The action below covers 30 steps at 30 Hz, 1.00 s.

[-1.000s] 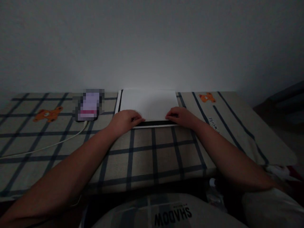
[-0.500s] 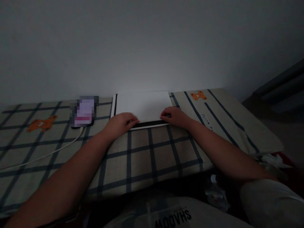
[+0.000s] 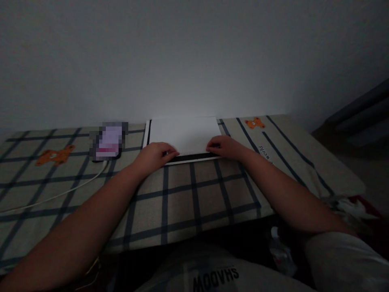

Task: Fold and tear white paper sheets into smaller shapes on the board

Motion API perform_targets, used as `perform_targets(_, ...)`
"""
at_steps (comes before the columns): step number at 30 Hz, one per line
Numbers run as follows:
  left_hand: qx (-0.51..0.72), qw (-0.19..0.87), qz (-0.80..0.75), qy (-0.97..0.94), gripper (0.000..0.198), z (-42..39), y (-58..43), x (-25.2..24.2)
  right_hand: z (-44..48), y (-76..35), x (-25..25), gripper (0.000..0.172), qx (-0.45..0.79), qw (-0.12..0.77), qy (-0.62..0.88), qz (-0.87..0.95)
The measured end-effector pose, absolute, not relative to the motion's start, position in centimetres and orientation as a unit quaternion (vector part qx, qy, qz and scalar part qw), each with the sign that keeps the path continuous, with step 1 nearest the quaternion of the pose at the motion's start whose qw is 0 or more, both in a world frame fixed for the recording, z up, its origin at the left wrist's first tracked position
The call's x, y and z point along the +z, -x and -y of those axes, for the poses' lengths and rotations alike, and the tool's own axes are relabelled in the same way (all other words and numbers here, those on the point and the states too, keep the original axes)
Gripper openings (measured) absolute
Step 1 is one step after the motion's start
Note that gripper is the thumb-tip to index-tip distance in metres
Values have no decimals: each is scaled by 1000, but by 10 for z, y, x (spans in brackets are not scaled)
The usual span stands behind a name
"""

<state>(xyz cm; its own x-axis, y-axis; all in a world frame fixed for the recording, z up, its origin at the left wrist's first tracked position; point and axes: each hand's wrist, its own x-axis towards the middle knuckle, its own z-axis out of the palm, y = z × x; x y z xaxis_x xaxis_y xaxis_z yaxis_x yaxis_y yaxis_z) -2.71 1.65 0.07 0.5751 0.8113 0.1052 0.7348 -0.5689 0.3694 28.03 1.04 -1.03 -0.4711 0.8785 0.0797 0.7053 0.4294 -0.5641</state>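
Observation:
A white sheet (image 3: 185,134), which looks like paper, lies on a flat white piece with a black border (image 3: 188,158), close to the wall. The border shows along the near and left sides. My left hand (image 3: 157,156) has its thumb and fingers pinched together at the sheet's near left corner. At the near right corner, my right hand (image 3: 223,147) is closed in a similar pinch on the sheet's edge. How firmly the fingertips grip is hard to see in the dim light.
A checked cloth (image 3: 179,202) with bear prints covers the table. To the left lies a blurred-out phone (image 3: 107,142) on a white cable (image 3: 75,187). A grey wall (image 3: 188,56) stands behind. Below the table edge at right is a clear plastic bottle (image 3: 281,251).
The whole view has shifted slightly. Both hands remain at the sheet's near edge, with hardly any movement of the sheet visible.

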Motion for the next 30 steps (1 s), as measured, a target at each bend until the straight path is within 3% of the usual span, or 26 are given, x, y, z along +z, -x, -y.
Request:
perform_targets(14, 121, 101, -496, -854, 39, -21, 29, 1, -13, -279, -7, 13, 216, 178, 512, 812)
perform_targets(18, 118, 58, -510, -850, 32, -13, 23, 6, -11, -276, -6, 13, 193, 166, 513, 820)
perform_targets(21, 151, -59, -453, -876, 21, 4, 12, 11, -11, -275, -7, 14, 186, 168, 515, 820)
perform_targets(23, 141, -111, -420, -890, 24, 16, 1, 10, -11, -275, -8, 14, 188, 172, 513, 820)
perform_targets(30, 61, -79, -337, -936, 39, 32, -25, -7, -9, -274, -7, 14, 187, 183, 511, 819)
